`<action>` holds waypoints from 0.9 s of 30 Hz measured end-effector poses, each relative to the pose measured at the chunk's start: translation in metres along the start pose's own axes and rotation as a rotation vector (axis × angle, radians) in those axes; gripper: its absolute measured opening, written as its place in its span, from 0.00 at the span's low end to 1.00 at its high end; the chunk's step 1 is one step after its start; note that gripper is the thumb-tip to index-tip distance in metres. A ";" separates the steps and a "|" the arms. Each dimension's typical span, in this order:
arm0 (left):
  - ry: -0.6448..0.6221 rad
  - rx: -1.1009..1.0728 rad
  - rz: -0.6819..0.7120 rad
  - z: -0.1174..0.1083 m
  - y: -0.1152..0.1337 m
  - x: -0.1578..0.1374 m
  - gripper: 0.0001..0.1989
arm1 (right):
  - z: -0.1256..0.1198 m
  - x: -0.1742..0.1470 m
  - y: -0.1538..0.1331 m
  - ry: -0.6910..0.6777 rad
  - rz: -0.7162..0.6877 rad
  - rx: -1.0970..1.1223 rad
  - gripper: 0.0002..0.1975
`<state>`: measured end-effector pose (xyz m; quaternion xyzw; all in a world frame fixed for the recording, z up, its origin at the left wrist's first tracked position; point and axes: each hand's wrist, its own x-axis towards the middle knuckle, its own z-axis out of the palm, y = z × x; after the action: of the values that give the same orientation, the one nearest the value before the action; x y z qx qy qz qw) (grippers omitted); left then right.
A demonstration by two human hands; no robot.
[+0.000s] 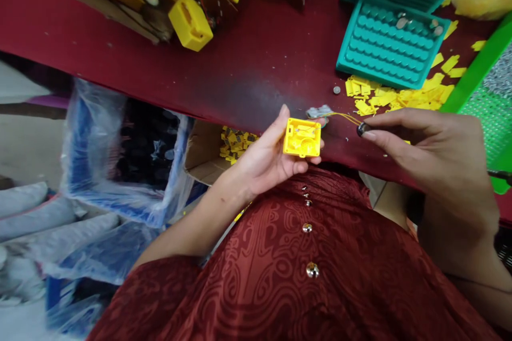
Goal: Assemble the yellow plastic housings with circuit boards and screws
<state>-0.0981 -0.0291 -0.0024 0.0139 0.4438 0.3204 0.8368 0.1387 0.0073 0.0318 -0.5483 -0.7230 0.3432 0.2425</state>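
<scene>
My left hand holds a small square yellow plastic case, its hollow inside facing up. Molded ribs and a round recess show within the case. Between thumb and fingertips, my right hand pinches a small round black part. Thin yellow and reddish wires run from that black part back toward the case. Just behind the case's top edge is a greyish-white, shiny piece; how the wires join it I cannot make out.
A teal ribbed tray with several small metal discs stands on the dark red table. Loose flat yellow pieces lie beside it, near a green basket. At the left are a plastic-lined blue crate and a cardboard box of yellow parts.
</scene>
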 end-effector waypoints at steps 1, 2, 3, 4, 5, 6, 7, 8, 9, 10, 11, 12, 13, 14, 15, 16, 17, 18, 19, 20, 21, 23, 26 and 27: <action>0.037 0.011 0.050 0.003 0.000 0.000 0.37 | 0.001 -0.003 -0.003 0.007 0.033 0.039 0.05; 0.069 0.024 0.091 0.007 0.000 0.000 0.37 | 0.003 -0.005 -0.006 0.013 0.068 0.080 0.04; 0.093 0.038 0.121 0.010 0.000 0.001 0.36 | 0.005 -0.007 -0.008 0.017 0.098 0.120 0.04; 0.110 0.052 0.139 0.012 -0.001 0.002 0.36 | 0.008 -0.009 -0.009 0.011 0.121 0.151 0.04; 0.119 0.066 0.147 0.015 -0.002 0.003 0.36 | 0.012 -0.009 -0.009 0.000 0.131 0.169 0.04; 0.122 0.081 0.148 0.016 -0.003 0.003 0.36 | 0.016 -0.009 -0.007 -0.012 0.122 0.167 0.05; 0.122 0.097 0.147 0.017 -0.003 0.004 0.37 | 0.019 -0.008 -0.003 -0.017 0.096 0.145 0.05; 0.125 0.116 0.150 0.017 -0.004 0.004 0.37 | 0.023 -0.007 0.001 -0.011 0.060 0.108 0.06; 0.132 0.136 0.161 0.017 -0.004 0.003 0.38 | 0.027 -0.004 0.005 0.011 0.015 0.064 0.06; 0.144 0.159 0.180 0.016 -0.004 0.002 0.38 | 0.031 -0.002 0.010 0.035 -0.025 0.015 0.07; 0.159 0.181 0.203 0.014 -0.004 0.001 0.38 | 0.034 0.001 0.014 0.052 -0.060 -0.031 0.07; 0.176 0.200 0.230 0.012 -0.003 -0.001 0.38 | 0.037 0.003 0.017 0.057 -0.082 -0.072 0.07; 0.193 0.215 0.257 0.010 -0.002 -0.002 0.37 | 0.040 0.005 0.020 0.051 -0.095 -0.110 0.07; 0.207 0.226 0.280 0.007 -0.001 -0.003 0.37 | 0.042 0.006 0.022 0.036 -0.101 -0.150 0.07; 0.219 0.232 0.300 0.005 -0.001 -0.004 0.37 | 0.045 0.007 0.023 0.020 -0.104 -0.190 0.07; 0.227 0.235 0.315 0.003 0.000 -0.005 0.36 | 0.047 0.007 0.024 0.010 -0.111 -0.224 0.07; 0.230 0.235 0.322 0.001 0.001 -0.005 0.36 | 0.049 0.006 0.024 0.009 -0.120 -0.254 0.06; 0.229 0.233 0.325 0.000 0.001 -0.005 0.36 | 0.052 0.004 0.025 0.013 -0.133 -0.279 0.06; 0.223 0.229 0.323 -0.002 0.001 -0.005 0.35 | 0.054 0.002 0.026 0.020 -0.148 -0.300 0.06; 0.215 0.221 0.316 -0.003 0.001 -0.005 0.35 | 0.056 0.000 0.026 0.030 -0.165 -0.318 0.06; 0.205 0.210 0.307 -0.004 0.002 -0.005 0.35 | 0.058 -0.002 0.027 0.040 -0.182 -0.338 0.07; 0.188 0.184 0.287 -0.005 0.002 -0.004 0.34 | 0.061 -0.004 0.028 0.049 -0.209 -0.376 0.09; 0.181 0.158 0.265 -0.005 0.004 -0.003 0.34 | 0.062 -0.002 0.027 0.015 -0.235 -0.405 0.08; 0.183 0.155 0.265 -0.005 0.004 -0.003 0.34 | 0.062 0.000 0.027 -0.002 -0.236 -0.402 0.07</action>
<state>-0.1047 -0.0288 -0.0018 0.1075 0.5358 0.3926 0.7397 0.1102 -0.0030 -0.0290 -0.4967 -0.8362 0.1622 0.1665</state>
